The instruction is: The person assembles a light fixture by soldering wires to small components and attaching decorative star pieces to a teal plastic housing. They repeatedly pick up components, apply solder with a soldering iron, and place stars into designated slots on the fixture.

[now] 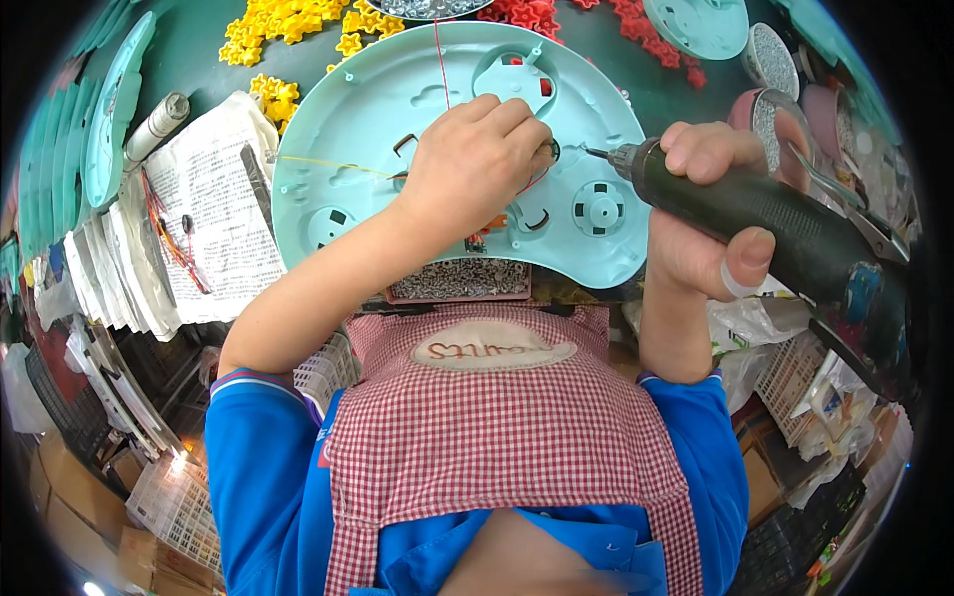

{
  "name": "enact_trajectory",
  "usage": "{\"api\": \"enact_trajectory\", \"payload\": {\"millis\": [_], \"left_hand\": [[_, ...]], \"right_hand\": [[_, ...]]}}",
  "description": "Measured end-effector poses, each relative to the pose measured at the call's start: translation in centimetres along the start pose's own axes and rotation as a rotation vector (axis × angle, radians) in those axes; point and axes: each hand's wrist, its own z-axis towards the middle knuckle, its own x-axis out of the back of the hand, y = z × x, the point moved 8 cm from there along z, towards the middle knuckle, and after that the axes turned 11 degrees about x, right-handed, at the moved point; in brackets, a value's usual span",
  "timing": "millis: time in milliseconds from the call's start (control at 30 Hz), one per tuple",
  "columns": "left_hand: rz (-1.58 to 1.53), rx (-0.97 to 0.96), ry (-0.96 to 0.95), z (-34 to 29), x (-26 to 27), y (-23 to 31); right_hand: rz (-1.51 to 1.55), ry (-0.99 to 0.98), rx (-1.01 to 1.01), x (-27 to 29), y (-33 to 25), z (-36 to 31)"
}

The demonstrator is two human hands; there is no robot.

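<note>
A light-teal plastic shell (378, 99), rounded with moulded posts and slotted round recesses, lies before me. My left hand (482, 154) is over its middle, fingertips pinched at a small dark part (555, 150). What that part is, the fingers mostly hide. A thin red wire (441, 65) and a yellow wire (328, 162) run toward this hand. My right hand (706, 209) is wrapped round a black electric screwdriver (735, 194), a white band on its thumb. The screwdriver's bit points left, just short of the dark part.
Yellow star-shaped pieces (268, 35) and red ones (522, 14) lie beyond the shell. A tray of screws (462, 294) sits at its near edge. Left are printed sheets (214, 199) and stacked teal shells (50, 174). Metal cutters (865, 223) and bowls of small parts (770, 60) are right.
</note>
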Motion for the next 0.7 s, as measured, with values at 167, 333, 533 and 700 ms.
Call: {"api": "enact_trajectory", "payload": {"millis": [167, 333, 533, 700], "left_hand": [[0.04, 0.047, -0.019, 0.0, 0.2, -0.4], [-0.155, 0.021, -0.002, 0.9, 2.1, -1.2], [-0.085, -0.036, -0.126, 1.1, 0.4, 0.3], [-0.268, 0.002, -0.109, 0.3, 1.1, -0.4]], "right_hand": [[-0.049, -0.003, -0.027, -0.2, 0.1, 0.0], [0.081, -0.038, 0.037, -0.6, -0.2, 0.3], [0.194, -0.118, 0.058, -1.6, -0.4, 0.7], [0.169, -0.105, 0.033, -1.8, -1.1, 0.9]]}}
